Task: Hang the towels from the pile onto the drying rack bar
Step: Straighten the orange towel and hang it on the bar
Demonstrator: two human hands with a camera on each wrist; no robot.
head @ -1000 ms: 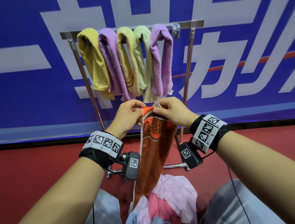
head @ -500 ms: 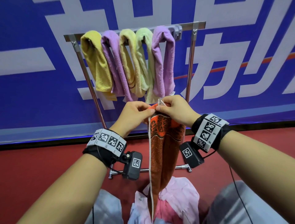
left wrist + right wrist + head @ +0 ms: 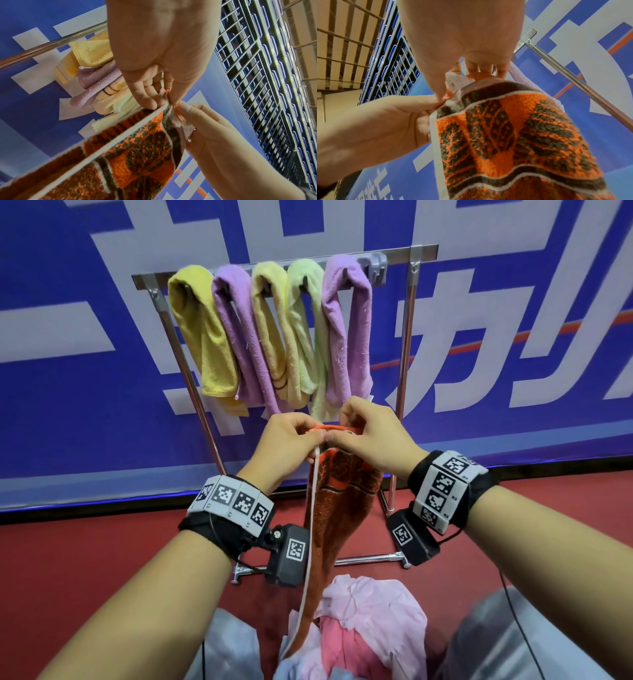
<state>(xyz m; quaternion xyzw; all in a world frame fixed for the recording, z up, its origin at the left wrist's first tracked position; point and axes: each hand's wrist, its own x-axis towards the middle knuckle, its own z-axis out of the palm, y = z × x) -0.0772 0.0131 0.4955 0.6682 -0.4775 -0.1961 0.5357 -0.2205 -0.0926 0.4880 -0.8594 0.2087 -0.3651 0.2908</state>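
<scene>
Orange-and-brown patterned terry towel (image 3: 337, 508) hangs lengthwise from two hands held close together below the rack, its lower end trailing into the pile of pink and pale cloths (image 3: 370, 621) on the person's lap. The left hand (image 3: 284, 446) and the right hand (image 3: 373, 436) each pinch the towel's top hem between thumb and fingertips; the wrist views show the white care label (image 3: 456, 82) caught at the right thumb.

To hang it well, the hands would likely spread apart along the hem to open the cloth, then lift it clear of the pile and over the silver metal drying rack bar (image 3: 397, 254).

Five towels already crowd that bar: a yellow one (image 3: 202, 337), a purple one (image 3: 239, 337), a pale yellow one (image 3: 274, 337), a light green one (image 3: 308, 330) and another purple one (image 3: 349, 330). Free room appears only at the right end, where a grey plastic clip (image 3: 375, 268) and the upright steel post (image 3: 406, 354) narrow the gap. A blue banner with large white lettering (image 3: 513, 337) backs the red floor (image 3: 85, 559).
</scene>
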